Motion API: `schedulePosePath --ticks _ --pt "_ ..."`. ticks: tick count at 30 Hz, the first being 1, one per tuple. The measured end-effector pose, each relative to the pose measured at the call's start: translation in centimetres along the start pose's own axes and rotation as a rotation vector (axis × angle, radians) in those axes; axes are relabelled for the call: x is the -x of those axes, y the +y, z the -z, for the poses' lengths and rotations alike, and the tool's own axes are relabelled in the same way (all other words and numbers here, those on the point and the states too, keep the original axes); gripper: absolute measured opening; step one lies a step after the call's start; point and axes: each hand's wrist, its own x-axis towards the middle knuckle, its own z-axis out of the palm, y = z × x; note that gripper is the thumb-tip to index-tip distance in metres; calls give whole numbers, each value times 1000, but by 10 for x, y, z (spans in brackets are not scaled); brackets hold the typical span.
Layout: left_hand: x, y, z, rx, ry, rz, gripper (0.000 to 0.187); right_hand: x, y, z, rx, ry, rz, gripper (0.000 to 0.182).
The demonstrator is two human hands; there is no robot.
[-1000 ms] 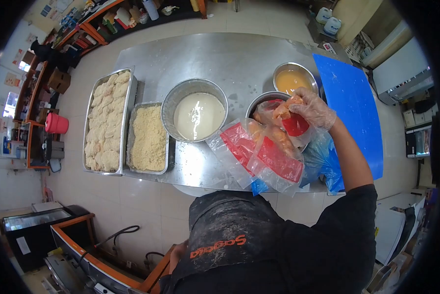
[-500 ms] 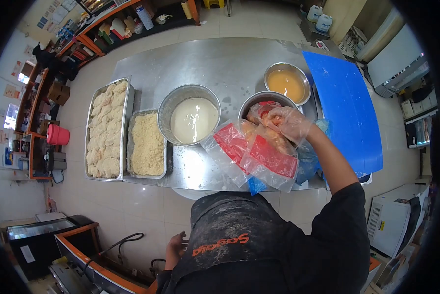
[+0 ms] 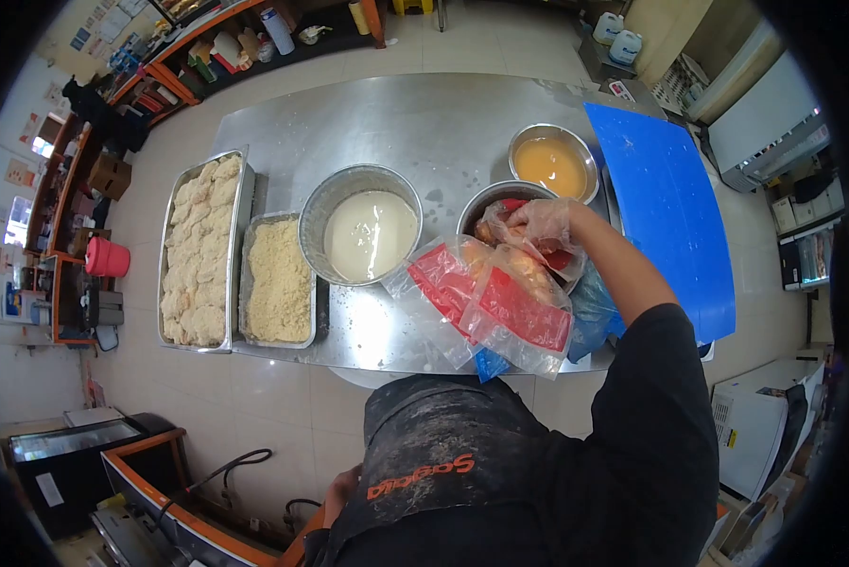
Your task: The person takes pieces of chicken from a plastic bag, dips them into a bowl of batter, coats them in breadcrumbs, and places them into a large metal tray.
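Observation:
My right hand, in a thin clear glove, reaches down into a steel bowl at the table's near right. Its fingers curl around an orange marinated meat piece among plastic. Clear bags with red labels spill from the bowl toward the table's front edge. My left hand hangs low beside my dark apron, away from the table. Only a small part of it shows.
On the steel table stand a bowl of white batter, a tray of crumbs, a tray of breaded pieces and a bowl of orange liquid. A blue cutting board lies at right. Shelves line the far wall.
My right hand has come down from above the bowl into it, still with the orange piece. My left hand, fingers spread half a second ago, has drawn partly behind the apron.

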Motion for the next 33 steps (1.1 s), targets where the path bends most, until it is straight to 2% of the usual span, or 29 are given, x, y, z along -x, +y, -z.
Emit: schedulePosePath --ticks 4,7,10,13,16,19,22,25,28,31,33 --pt "-3 6 -4 9 -3 9 58 -42 16 -11 331 14 -34 34" --pt "-6 10 -5 16 -5 15 57 -64 26 -20 563 143 58 36" --pt "-7 11 -7 19 -1 15 57 -30 -3 -15 507 316 45 33" --pt "-7 11 -6 15 0 14 57 14 -21 -6 -250 366 -135 26" --pt "-7 9 -5 -5 -5 8 56 34 -3 -1 -870 347 105 37" --pt "-7 11 -2 -31 -9 -5 56 62 -9 1 -989 352 179 35" --pt "-8 14 3 -62 -8 -19 56 82 -25 -9 -1107 357 164 34" --pt "-7 21 8 -92 -2 -29 55 91 -43 -25 -1171 417 298 34" --pt "-7 37 12 -125 16 -19 55 99 -61 -40 -1437 435 331 24" --pt "-13 49 18 -137 37 1 55 112 -91 -46 -1503 492 263 25" --pt "-19 49 23 -119 32 10 54 117 -107 -48 -1659 452 308 25"
